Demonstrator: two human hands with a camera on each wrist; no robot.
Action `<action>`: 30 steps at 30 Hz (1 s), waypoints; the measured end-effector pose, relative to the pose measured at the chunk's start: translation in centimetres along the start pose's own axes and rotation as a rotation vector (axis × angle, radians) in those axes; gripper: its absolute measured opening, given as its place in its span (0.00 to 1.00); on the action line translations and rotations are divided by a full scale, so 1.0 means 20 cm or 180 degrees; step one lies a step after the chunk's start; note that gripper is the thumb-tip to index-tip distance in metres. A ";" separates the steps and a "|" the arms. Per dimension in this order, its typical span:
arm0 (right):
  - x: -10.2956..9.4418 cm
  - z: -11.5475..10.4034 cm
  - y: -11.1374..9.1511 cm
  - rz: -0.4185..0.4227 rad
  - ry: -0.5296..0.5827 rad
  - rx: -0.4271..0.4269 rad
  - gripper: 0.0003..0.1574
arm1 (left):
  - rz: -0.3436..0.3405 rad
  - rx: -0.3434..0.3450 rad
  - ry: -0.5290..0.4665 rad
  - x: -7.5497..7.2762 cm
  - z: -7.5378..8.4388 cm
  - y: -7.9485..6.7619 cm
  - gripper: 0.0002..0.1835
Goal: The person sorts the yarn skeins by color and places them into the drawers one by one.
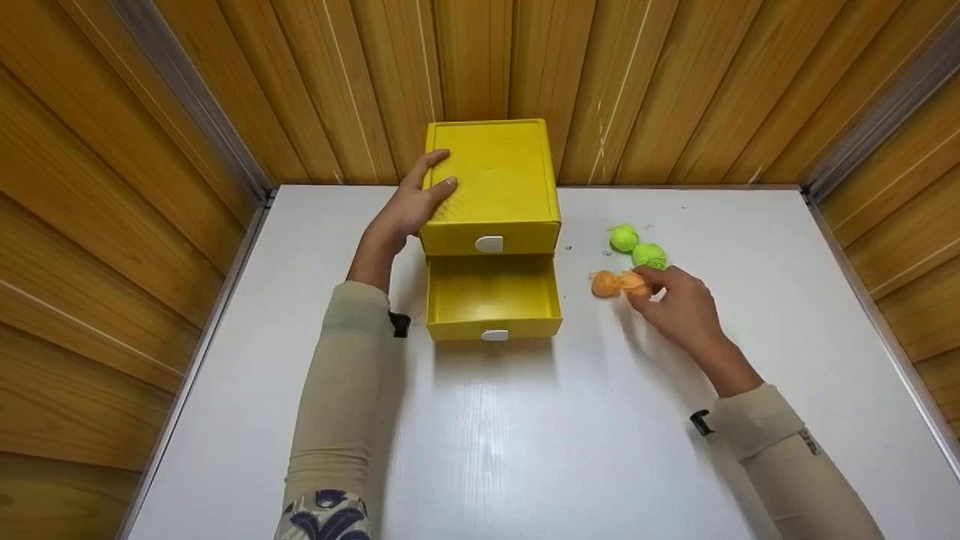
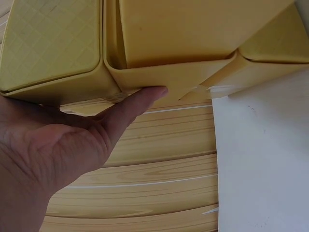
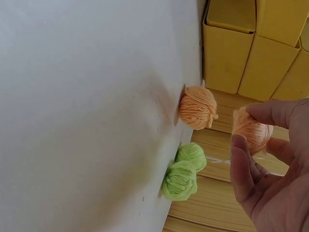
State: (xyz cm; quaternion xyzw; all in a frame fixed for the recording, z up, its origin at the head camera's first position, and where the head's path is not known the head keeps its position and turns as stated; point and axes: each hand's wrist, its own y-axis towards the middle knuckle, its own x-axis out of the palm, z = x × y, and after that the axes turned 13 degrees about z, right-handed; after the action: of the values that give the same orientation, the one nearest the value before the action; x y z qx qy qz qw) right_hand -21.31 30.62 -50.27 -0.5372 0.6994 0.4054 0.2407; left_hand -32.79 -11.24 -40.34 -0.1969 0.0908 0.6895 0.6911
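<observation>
A yellow drawer box [image 1: 495,169] stands at the back of the table, its lower drawer [image 1: 491,292] pulled out and bare inside. My left hand [image 1: 411,204] grips the box's left side, thumb on the top; in the left wrist view a finger lies along the yellow wall. To the right, my right hand [image 1: 679,304] pinches an orange yarn ball [image 3: 253,133], which hangs above the table in the right wrist view. A second orange yarn ball [image 3: 198,107] sits on the table nearby. Two green yarn balls [image 1: 624,238] [image 1: 649,256] lie just behind, side by side.
The white table [image 1: 480,450] meets wood-panelled walls [image 1: 495,60] at the back and both sides. White tab handles [image 1: 490,244] mark the drawer fronts. Small dark specks lie on the table between the box and the green balls.
</observation>
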 end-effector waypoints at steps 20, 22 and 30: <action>-0.02 -0.35 -0.08 0.0540 0.0524 -0.0744 0.23 | -0.0026 -0.0030 -0.0037 0.00 0.01 0.00 0.32; -0.03 -0.39 -0.09 0.0535 0.0563 -0.0800 0.24 | -0.0012 -0.0014 -0.0041 0.00 0.00 0.00 0.32; -0.04 -0.49 -0.09 0.0493 0.0656 -0.1066 0.25 | -0.0013 0.0027 -0.0080 0.00 0.00 0.00 0.32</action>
State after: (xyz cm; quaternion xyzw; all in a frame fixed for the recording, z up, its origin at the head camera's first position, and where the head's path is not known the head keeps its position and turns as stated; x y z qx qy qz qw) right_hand -18.40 22.81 -44.87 -0.5529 0.6824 0.4762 0.0434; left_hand -32.74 -11.30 -40.38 -0.1855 0.0847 0.6901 0.6944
